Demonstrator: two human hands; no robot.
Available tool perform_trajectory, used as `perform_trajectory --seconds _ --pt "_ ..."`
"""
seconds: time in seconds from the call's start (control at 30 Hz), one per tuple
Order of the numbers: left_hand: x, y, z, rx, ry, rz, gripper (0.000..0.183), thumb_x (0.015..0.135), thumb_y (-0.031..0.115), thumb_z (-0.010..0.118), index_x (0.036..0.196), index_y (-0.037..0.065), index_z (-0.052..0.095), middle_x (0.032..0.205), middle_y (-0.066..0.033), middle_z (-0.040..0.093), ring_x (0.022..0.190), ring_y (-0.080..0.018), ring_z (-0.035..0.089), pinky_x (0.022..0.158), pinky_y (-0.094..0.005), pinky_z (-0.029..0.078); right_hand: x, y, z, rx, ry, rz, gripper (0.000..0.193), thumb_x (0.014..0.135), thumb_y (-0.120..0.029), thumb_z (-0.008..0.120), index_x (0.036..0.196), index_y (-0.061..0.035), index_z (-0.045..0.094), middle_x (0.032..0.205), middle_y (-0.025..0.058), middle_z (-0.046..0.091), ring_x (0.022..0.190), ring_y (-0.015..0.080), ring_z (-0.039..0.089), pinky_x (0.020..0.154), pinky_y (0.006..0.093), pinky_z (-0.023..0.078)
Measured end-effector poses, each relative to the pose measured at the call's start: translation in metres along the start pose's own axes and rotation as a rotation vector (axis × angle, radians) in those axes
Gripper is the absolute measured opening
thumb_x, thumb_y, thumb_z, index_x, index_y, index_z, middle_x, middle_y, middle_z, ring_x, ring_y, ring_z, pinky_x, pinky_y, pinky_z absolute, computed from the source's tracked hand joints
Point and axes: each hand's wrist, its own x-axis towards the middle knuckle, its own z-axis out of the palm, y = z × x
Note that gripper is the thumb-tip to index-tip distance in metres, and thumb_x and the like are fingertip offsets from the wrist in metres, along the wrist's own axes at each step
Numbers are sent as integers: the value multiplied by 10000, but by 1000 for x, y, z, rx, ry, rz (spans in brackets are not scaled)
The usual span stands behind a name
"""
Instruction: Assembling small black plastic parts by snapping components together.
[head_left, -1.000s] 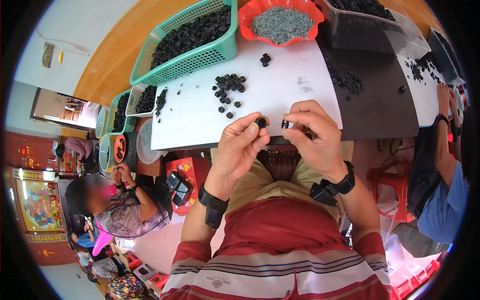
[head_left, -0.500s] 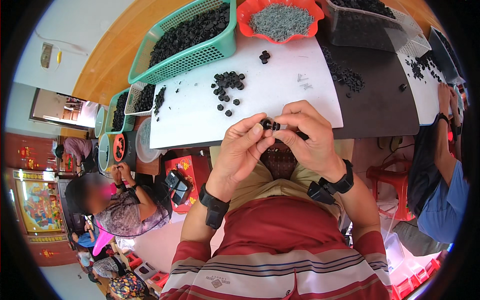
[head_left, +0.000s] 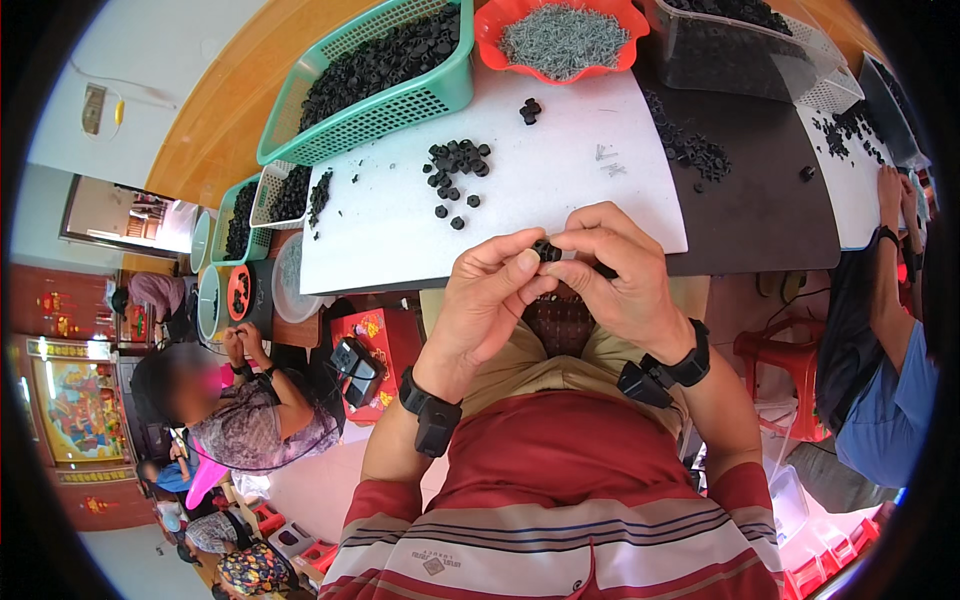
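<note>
My left hand (head_left: 490, 300) and my right hand (head_left: 615, 275) meet just over the near edge of the white sheet (head_left: 390, 230). Between their fingertips is a small black plastic part (head_left: 546, 251), pinched by both thumbs and forefingers. Fingers cover much of it, so its exact shape is hard to tell. A dark piece (head_left: 604, 269) also shows under my right fingers, partly hidden. Beyond my hands, several black hexagonal knobs (head_left: 457, 165) lie in a loose group, and a small cluster of black pieces (head_left: 529, 111) rests farther back.
A green basket (head_left: 390, 125) of black parts and a red scalloped bowl (head_left: 640, 45) of screws stand at the back. Small black pieces (head_left: 690, 150) are scattered on a dark mat (head_left: 770, 225). Co-workers sit at left and right; a red stool (head_left: 780, 355) stands right.
Half a second ago two black pieces with a metal thread between them showed at my fingertips. Now they are closed together and the thread is out of sight.
</note>
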Motion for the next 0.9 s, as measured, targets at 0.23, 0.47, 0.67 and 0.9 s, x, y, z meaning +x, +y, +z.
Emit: perform_trajectory --seconds 0.23,0.47,0.67,0.9 --pt "1 -2 0 51 -22 34 218 975 54 654 1188 13 681 1079 -106 717 939 -177 721 830 -295 633 1 0 -4 -52 -3 -42 213 816 -21 782 1012 3 702 943 98 648 700 186 623 609 306 505" --pt "0 -3 6 18 13 32 202 960 11 663 1159 5 698 1046 -98 727 923 -162 717 836 -292 628 0 1 -5 -44 10 -62 221 827 -8 782 1041 7 728 934 99 665 710 167 639 614 284 517" --pt "-1 -4 7 15 35 35 191 960 23 669 1146 2 708 1053 -100 728 925 -170 718 832 -294 628 1 1 -5 -54 6 -79 229 824 2 781 1046 13 728 940 108 666 709 167 648 609 280 524" --pt "-2 -8 6 95 32 64 204 991 69 638 1178 18 700 1120 -107 721 965 -182 717 829 -296 624 0 3 -6 -75 1 -118 252 824 25 769 1072 13 725 944 110 665 701 184 649 599 280 527"
